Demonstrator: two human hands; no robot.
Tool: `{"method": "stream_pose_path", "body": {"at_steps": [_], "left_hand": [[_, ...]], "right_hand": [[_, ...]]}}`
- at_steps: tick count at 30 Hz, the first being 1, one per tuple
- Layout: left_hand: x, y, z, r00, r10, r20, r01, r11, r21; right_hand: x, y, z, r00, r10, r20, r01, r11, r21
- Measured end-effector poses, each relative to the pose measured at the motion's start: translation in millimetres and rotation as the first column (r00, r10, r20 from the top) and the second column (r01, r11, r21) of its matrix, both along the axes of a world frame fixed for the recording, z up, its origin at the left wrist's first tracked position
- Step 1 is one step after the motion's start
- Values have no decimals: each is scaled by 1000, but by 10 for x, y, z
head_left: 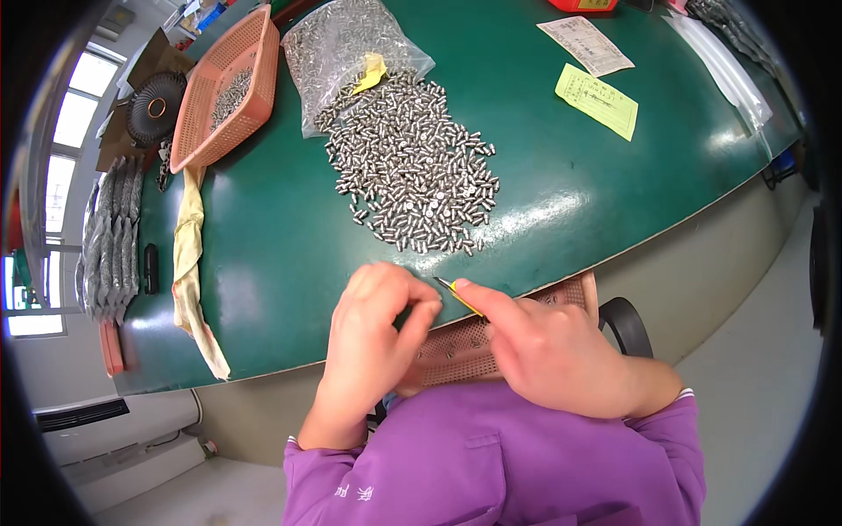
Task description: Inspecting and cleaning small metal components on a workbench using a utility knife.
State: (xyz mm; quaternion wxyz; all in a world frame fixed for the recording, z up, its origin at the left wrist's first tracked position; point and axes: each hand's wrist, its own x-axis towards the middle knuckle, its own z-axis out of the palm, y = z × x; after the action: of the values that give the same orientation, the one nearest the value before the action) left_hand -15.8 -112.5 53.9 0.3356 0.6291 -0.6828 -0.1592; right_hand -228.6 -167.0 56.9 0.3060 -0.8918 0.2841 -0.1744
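Observation:
My left hand (pixel 379 320) is over the table's near edge, its fingers curled and the thumb and forefinger pinched together. What lies in that pinch, if anything, is too small to make out. In my right hand (pixel 561 351) is a slim yellow tool (pixel 465 299) with a dark pointed tip; its exact kind does not show. The forefinger presses along the tool, and the tip points toward the left hand's fingertips. Just beyond both hands spreads a heap of small silvery metal parts (pixel 412 167). Under the hands sits a pink perforated basket (pixel 456 355) with a few small parts inside.
A clear plastic bag (pixel 351 44) full of similar parts lies behind the heap on the green table (pixel 272 254). To the left are a tilted pink basket (pixel 224 140), a cream cloth strip (pixel 189 263) and stacked packs (pixel 112 237). Paper slips (pixel 596 101) lie at the right.

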Motion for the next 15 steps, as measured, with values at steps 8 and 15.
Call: {"method": "stream_pose_path", "body": {"at_steps": [8,15], "left_hand": [[122,-156,-41,959,259,118,-240,958,-154],[99,-177,-5,952,231,202,-208,970,-130]], "right_hand": [[-55,17,-61,994,-25,107,23,1000,14],[-57,23,-61,995,-20,96,19,1000,5]]}}
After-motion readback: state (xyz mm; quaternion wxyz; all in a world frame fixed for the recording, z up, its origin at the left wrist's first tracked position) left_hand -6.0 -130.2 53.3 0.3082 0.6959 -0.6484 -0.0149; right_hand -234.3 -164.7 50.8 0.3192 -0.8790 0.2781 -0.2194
